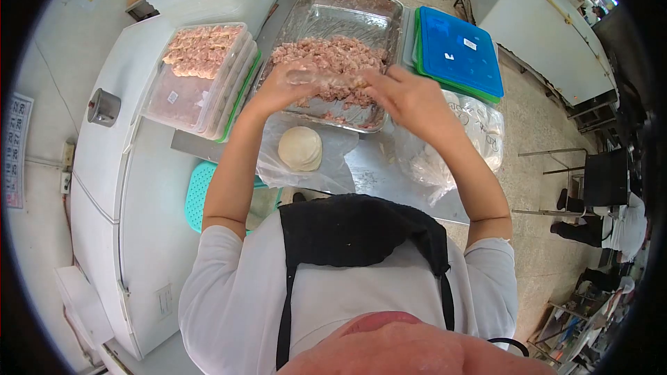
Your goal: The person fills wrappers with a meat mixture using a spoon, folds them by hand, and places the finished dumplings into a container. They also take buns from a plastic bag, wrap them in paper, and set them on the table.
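Observation:
A metal tray [332,11] holds a heap of pale pink minced meat [333,52]. Over the near part of the meat, my left hand [279,88] is closed round a translucent, smeared thing [303,77] that I cannot make out. My right hand [410,99] is to its right, fingers bent together at the meat's right side; what they hold is too small to name. Below the tray, a stack of round pale dough wrappers [300,148] lies on clear plastic sheeting [338,161], touched by neither hand.
Stacked clear boxes [182,101] with shaped meat portions stand left of the tray. Blue-lidded containers [458,48] and a bag of white packs [479,123] are on the right. A turquoise stool [200,196] is below left. A person's white sleeve [629,229] shows far right.

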### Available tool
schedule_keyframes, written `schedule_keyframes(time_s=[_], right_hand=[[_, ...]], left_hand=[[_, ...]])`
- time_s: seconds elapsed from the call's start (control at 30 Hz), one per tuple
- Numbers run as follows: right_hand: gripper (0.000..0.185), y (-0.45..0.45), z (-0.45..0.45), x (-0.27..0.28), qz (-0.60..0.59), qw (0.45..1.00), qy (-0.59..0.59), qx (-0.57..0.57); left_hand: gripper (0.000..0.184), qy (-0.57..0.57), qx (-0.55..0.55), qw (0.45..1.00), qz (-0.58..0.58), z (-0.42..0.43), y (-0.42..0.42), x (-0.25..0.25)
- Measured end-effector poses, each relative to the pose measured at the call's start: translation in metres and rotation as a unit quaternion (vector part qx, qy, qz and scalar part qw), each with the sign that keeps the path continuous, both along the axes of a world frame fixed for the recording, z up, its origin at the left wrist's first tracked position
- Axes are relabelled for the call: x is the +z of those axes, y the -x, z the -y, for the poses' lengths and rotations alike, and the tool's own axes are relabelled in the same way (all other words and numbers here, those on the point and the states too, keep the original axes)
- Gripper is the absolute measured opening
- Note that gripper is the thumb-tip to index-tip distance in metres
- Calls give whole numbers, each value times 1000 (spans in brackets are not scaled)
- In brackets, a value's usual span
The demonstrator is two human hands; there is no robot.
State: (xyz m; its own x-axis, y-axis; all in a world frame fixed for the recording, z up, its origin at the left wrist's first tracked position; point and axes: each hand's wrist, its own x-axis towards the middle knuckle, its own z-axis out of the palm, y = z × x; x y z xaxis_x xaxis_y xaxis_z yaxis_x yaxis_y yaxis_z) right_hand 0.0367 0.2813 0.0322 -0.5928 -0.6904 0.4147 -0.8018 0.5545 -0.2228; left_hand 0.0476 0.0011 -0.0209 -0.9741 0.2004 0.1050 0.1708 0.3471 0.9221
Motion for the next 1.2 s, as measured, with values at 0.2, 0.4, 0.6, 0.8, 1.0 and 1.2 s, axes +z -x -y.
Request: schedule_keyframes(time_s=[0.2,0.4,0.6,0.8,1.0,1.2], right_hand=[[29,0,8,27,54,998,-9,-22],[34,-20,75,-3,135,989,18,58],[34,-27,122,5,172,983,56,27],[35,-34,131,-23,199,975,98,-32],[38,-42,123,-75,286,923,206,-153],[35,-52,128,-97,298,889,285,-200]], left_hand=[[45,48,19,997,-54,13,-20,24],[49,73,61,987,-130,65,-32,18],[54,62,110,992,-14,155,-56,34],[56,195,213,957,-31,328,-68,1],[55,317,290,885,-177,404,-47,-26],[69,335,311,889,-8,403,-2,-23]])
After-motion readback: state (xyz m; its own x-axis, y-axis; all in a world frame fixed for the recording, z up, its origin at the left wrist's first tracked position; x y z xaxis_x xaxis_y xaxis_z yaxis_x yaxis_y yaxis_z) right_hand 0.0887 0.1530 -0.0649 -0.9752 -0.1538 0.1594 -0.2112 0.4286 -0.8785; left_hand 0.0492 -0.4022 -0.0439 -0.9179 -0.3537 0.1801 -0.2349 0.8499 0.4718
